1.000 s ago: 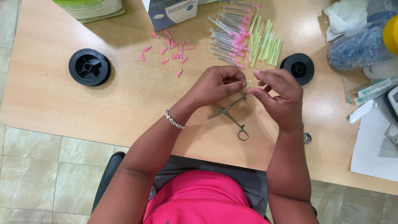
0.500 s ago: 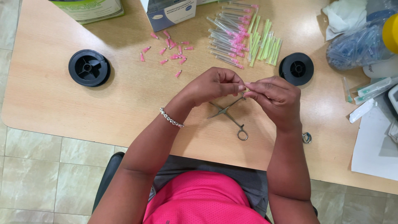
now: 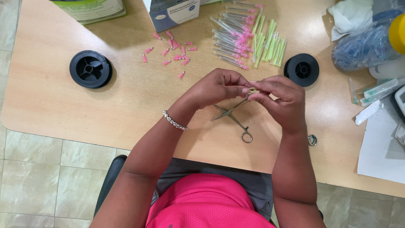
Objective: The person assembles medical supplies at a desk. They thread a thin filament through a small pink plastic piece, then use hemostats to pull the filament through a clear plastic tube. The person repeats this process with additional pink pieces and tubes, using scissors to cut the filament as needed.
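Grip-wise, both hands are pinched shut on one tiny pale piece, fingertips meeting right over the middle of the wooden surface.

Left hand and right hand nip the little thing between thumbs and forefingers; it's too small to tell what it's made of. Directly under them lie thin metal scissor-style forceps with ring handles, partly hidden by the fingers. Behind the hands sits a heap of clear capped needles with pink hubs, a bunch of yellow-green ones beside it, and loose pink caps scattered to the left. Two round black spools flank it all, the left spool and the right spool. At the far edge stands a blue-and-white box, with a green-and-white box further left.
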